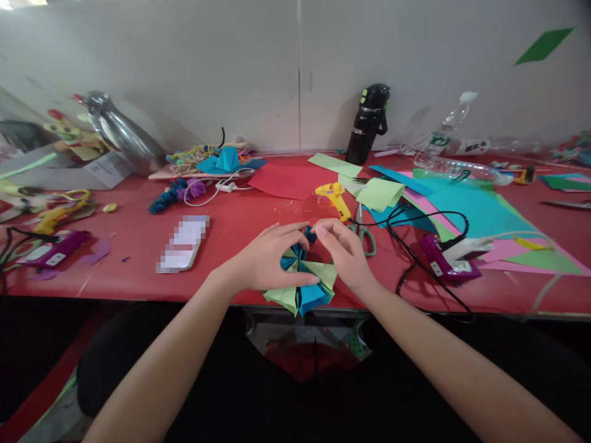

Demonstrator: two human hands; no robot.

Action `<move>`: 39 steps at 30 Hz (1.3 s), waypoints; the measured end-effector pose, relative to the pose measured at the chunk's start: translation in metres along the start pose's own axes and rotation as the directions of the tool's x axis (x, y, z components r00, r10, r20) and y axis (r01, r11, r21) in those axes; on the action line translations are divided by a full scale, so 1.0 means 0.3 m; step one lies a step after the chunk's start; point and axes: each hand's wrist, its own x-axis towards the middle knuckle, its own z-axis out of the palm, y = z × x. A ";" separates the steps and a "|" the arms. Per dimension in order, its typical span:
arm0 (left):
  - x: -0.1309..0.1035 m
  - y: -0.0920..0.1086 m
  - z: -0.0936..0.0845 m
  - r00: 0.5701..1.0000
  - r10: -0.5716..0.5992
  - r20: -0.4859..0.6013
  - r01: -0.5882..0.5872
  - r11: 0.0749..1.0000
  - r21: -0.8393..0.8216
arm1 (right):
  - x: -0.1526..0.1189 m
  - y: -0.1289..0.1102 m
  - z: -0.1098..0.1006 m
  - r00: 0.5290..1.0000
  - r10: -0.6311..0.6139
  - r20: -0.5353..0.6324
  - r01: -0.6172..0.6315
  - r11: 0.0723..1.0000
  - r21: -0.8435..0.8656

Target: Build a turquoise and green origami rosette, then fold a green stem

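A pleated paper rosette [313,296], made of blue and light green folded segments, lies at the table's front edge. My left hand [270,255] spans it from the left, thumb on the near folds and fingers at the far side, gripping it. My right hand [345,251] has its thumb and index finger pinched at a dark blue fold on the rosette's far edge. The fingers partly cover the rosette's middle. Just beyond my right hand are a yellow glue gun [336,198] and grey-handled scissors [365,237].
A phone [183,245] lies left of my hands. Purple power strips [446,261] with black cords are on the right and far left. Coloured paper sheets [480,203] spread at the right. A black bottle [368,123], clear plastic bottles [462,169] and a metal jug [122,132] stand or lie along the back.
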 end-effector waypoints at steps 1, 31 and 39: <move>0.002 0.000 -0.002 1.000 0.001 0.003 -0.001 1.000 -0.007 | 0.002 0.001 -0.002 0.999 0.037 -0.035 -0.036 0.999 0.011; -0.008 -0.040 -0.028 0.997 0.058 0.055 -0.052 0.993 -0.103 | 0.090 0.096 -0.121 0.900 0.004 0.436 0.054 0.991 -0.121; -0.050 0.036 -0.064 0.996 0.084 -0.014 -0.084 0.996 0.035 | 0.083 0.120 -0.122 0.925 0.010 0.380 0.081 0.972 -0.222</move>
